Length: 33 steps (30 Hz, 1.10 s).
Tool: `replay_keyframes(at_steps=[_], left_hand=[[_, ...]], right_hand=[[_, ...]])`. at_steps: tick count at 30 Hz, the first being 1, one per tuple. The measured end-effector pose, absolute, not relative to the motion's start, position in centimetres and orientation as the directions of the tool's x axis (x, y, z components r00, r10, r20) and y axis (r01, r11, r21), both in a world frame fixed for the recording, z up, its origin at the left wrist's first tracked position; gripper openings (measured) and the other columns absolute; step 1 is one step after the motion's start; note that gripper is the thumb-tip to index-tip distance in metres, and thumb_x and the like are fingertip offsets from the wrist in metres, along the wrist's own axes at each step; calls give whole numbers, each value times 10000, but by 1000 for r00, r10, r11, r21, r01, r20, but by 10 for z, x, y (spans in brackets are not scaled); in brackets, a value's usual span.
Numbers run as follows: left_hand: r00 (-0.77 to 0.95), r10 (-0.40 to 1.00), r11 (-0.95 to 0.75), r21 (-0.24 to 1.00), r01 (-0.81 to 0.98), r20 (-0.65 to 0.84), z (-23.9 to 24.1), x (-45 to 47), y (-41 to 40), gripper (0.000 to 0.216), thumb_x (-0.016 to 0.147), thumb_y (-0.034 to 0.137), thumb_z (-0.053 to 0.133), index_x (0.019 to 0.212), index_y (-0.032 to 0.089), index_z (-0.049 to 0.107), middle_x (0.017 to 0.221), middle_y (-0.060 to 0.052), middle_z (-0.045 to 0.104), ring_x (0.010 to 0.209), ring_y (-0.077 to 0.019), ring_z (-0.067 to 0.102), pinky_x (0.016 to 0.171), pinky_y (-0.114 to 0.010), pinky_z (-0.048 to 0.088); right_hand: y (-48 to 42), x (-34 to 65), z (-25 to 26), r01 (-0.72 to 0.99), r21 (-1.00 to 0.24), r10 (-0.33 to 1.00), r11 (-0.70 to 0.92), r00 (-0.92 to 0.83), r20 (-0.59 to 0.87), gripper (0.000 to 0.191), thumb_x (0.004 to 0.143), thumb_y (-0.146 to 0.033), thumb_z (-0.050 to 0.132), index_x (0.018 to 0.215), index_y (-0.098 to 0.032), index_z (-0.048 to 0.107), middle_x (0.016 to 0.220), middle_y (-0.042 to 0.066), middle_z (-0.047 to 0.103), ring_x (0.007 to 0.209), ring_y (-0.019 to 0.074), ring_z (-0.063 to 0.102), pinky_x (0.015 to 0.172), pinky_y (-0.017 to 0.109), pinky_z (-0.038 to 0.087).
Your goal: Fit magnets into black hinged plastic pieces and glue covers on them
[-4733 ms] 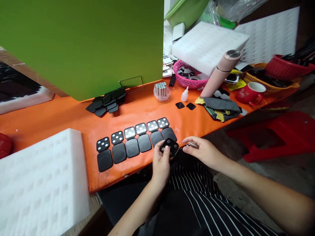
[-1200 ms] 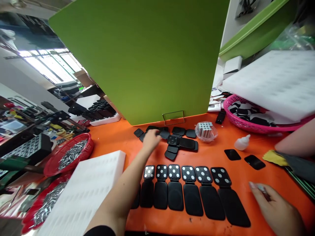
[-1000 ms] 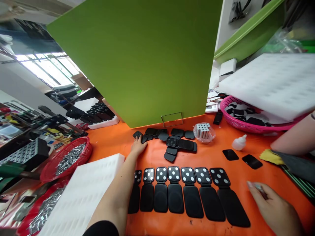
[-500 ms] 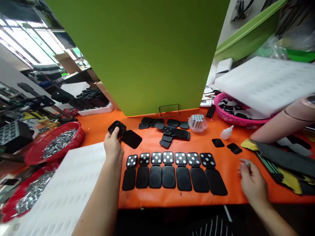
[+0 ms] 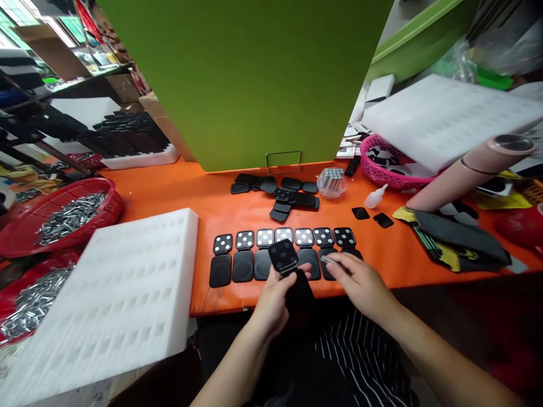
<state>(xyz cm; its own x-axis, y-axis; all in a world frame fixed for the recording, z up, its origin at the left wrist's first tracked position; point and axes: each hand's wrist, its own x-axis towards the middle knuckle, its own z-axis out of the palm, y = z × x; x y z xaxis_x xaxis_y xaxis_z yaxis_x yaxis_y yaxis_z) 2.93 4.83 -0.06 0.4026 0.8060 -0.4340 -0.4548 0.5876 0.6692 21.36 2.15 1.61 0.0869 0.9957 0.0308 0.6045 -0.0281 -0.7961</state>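
While a black, hinged two-panel plate (image 5: pixel 283 255) is gripped near its hinge (image 5: pixel 289 268) by the left hand (image 5: pixel 274 298), apparently for steadiness, over the near edge of an orange-covered table (image 5: pixel 169 189), a slim silvery piece (image 5: pixel 328 259) is pinched by the right hand (image 5: pixel 361 282); white-dotted black plates (image 5: pixel 223 243) are aligned dots-up, presumably for access.

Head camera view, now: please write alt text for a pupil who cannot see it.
A person's left hand holds a black hinged piece at the near edge of an orange table, while the right hand pinches a small slim object. Beyond lie a row of seven white-dotted pieces and a pile of black pieces before a green panel.
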Motion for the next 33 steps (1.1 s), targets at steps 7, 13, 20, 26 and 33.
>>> replay_keyframes(at_steps=[7,13,20,26,33], left_hand=[[389,893,248,969,-11,-224,-2,33,34,475,797,188,487,1263,223,402,1283,-52,469,1212,-224,387,1035,-386,279],[455,884,17,981,195,-106,0,28,27,670,776,56,401,1382,241,181,1388,-57,339,1254,-223,329,1041,-415,267],[469,879,-52,962,267,-83,-5,26,22,578,790,77,403,1345,187,282,1351,-98,379,1271,-232,300,1053,-408,246],[495,861,79,992,101,-119,-6,33,20,494,836,129,394,1315,219,318,1278,-79,469,1164,-223,439,959,-375,381],[407,907,55,987,148,-111,-8,39,24,614,830,131,420,1381,244,173,1416,-43,281,1287,-204,271,1074,-379,215]], right_hand=[[27,168,48,875,-475,993,95,-120,-21,269,908,-294,346,925,-205,599,856,36,622,767,173,578,647,260,405],[28,170,58,920,-330,963,213,-254,-86,262,899,-333,359,860,-179,568,801,46,589,715,175,561,586,258,342],[29,170,47,845,-510,969,160,-233,-83,268,830,-445,481,798,-189,552,779,5,579,672,142,527,557,232,297],[19,167,34,807,-563,970,175,-240,-41,247,868,-379,442,764,-187,558,742,-7,569,669,126,519,570,230,307],[12,167,41,898,-373,963,233,-266,-39,267,926,-292,309,824,-174,525,778,32,544,673,147,525,580,258,341]])
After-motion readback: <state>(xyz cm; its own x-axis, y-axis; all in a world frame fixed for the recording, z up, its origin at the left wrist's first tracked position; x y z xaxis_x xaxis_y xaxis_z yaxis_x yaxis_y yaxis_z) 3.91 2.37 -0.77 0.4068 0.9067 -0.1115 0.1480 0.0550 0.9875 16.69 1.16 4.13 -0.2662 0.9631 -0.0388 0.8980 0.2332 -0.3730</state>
